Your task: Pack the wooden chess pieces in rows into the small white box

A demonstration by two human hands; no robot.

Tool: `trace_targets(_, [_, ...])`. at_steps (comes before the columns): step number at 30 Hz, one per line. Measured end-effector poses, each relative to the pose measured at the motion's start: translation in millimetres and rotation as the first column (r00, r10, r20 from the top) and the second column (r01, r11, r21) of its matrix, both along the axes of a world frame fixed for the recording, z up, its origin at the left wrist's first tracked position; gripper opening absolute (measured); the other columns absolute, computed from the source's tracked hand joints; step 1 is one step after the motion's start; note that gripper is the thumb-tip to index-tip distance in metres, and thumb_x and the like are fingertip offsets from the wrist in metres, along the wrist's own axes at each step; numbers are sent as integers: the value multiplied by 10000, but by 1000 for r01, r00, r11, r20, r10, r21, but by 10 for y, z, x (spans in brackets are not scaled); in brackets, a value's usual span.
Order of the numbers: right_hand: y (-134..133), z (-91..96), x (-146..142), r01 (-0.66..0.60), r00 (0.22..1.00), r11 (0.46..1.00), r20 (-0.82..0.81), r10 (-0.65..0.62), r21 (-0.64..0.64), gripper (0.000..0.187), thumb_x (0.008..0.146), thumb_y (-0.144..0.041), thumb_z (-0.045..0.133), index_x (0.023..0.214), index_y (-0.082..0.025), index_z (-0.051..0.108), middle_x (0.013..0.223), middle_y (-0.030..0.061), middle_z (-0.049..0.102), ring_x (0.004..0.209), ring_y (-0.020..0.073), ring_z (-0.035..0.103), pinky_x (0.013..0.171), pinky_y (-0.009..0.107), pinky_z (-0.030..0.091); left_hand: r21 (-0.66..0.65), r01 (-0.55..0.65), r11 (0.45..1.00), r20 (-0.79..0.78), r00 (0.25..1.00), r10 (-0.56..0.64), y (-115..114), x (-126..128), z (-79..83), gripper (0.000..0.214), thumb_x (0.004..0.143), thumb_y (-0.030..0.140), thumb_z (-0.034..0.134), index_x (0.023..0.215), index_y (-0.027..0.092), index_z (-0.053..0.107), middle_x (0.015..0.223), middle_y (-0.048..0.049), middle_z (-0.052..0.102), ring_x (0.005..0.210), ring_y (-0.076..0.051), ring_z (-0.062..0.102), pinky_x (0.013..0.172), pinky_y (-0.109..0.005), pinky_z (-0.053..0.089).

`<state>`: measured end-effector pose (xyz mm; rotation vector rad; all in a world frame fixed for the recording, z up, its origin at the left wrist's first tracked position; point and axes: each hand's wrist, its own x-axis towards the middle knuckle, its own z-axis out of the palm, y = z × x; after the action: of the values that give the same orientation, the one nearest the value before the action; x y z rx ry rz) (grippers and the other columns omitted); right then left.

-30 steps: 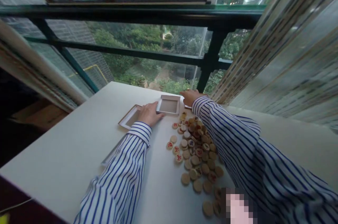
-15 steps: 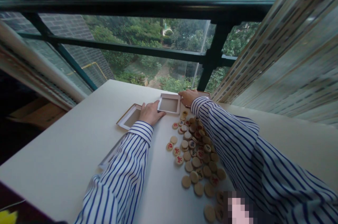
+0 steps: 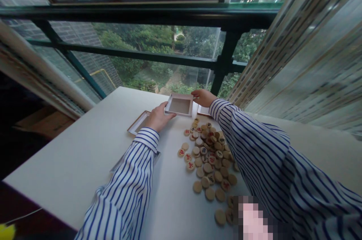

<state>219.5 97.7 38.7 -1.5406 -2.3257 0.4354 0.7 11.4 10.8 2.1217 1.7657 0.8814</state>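
Observation:
A shallow white box (image 3: 180,106) with a greyish inside is held between my two hands near the table's far edge. My left hand (image 3: 159,116) grips its left side, thumb along the front. At its right side, the fingers of my right hand (image 3: 204,97) pinch the wall. Below the right hand lies another box part (image 3: 203,110) with a brown edge, partly hidden by my hand and sleeve. Left of my left hand rests an open box half (image 3: 139,122) with a brown rim. Loose round wooden xiangqi pieces (image 3: 209,167) lie heaped and scattered nearer to me, some with red or dark characters.
On the white table (image 3: 70,145), a flat clear or pale item (image 3: 117,164) is partly covered by my left sleeve. A window with a dark green railing (image 3: 141,54) stands behind the far edge. A curtain (image 3: 283,62) hangs on the right.
The white box has been lifted and tilted slightly off the table by both hands. My right hand has shifted up, uncovering more of the box part below it.

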Motion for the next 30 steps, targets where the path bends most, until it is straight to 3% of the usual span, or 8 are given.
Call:
trace_targets(6, [-65,127,29,34,956,999,-291,-44,-39,382,730,-78,543,1106,-90,611,1039,105,663,942,171,615,842,266,468,39,10,999,253,967,-19,-45,5,85,581,667,360,664,1197,173,519,1083,-80,642,915,-213,617,809,-319,476])
trace_targets(12, [-274,294,33,60,844,984,-517,-140,-168,384,758,-28,508,1138,-59,555,968,117,670,774,145,653,628,235,540,-21,142,990,595,797,-101,-153,69,244,594,640,297,693,1186,136,524,1132,-101,621,882,-196,635,773,-294,511])
trace_targets(18, [-496,431,110,61,743,972,-641,-195,-225,286,772,-71,551,1055,-87,589,907,93,672,745,128,647,576,195,536,-22,81,996,705,708,-42,-330,156,413,477,655,343,687,1066,112,609,1080,-111,635,841,-183,621,769,-319,513])
trace_targets(24, [-732,571,195,69,698,969,-683,-215,-235,278,798,-96,531,1071,-68,578,903,104,658,729,114,631,561,189,527,-68,56,996,844,535,27,-442,261,522,292,755,308,574,959,106,621,874,-59,638,706,-102,581,665,-262,521])
trace_targets(30, [-962,680,277,72,649,971,-728,-220,-229,281,781,-86,559,1060,-66,585,895,101,653,691,106,622,554,200,530,-87,49,995,878,476,54,-575,371,622,191,760,240,566,892,109,610,805,-40,612,647,-90,565,620,-258,523])
